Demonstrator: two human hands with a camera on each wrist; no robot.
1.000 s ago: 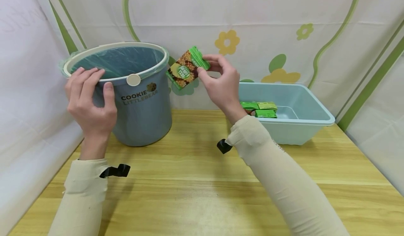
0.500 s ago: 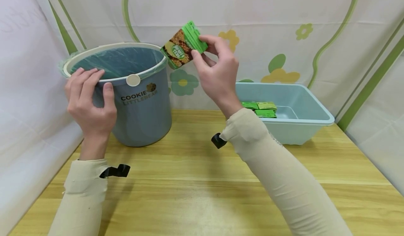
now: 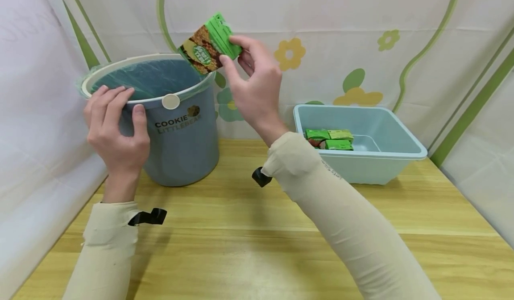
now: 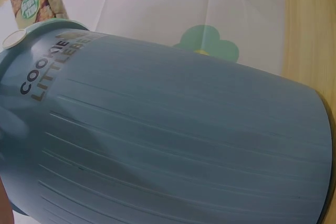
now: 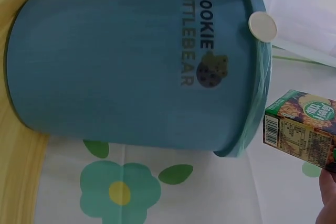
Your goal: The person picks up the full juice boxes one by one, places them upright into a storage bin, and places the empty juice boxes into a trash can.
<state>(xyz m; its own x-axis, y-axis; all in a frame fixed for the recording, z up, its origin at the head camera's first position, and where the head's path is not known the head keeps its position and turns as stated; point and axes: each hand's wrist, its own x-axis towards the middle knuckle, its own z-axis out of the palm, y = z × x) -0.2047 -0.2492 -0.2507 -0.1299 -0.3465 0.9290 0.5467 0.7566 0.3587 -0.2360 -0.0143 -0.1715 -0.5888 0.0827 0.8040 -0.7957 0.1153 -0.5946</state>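
My left hand (image 3: pixel 117 133) grips the near left rim of a blue trash bin (image 3: pixel 180 148), fingers over the edge and thumb outside. A clear plastic liner (image 3: pixel 156 79) covers the bin's inside and folds over its white rim. My right hand (image 3: pixel 257 79) pinches a small green and brown printed carton (image 3: pixel 202 50) by its green end, between thumb and fingers. The carton is tilted, its lower end overlapping the bin's far right rim in the head view. In the right wrist view, a barcode shows on the carton (image 5: pixel 302 129), beside the rim.
A light blue plastic tub (image 3: pixel 373 166) stands on the wooden table (image 3: pixel 225 246) at the right. Several green-topped cartons (image 3: pixel 339 145) lie at its left end. A white curtain (image 3: pixel 345 14) with flower prints hangs behind.
My right hand has carried the carton up and to the left, from beside the bin to over its right rim. My left hand has stayed on the rim.
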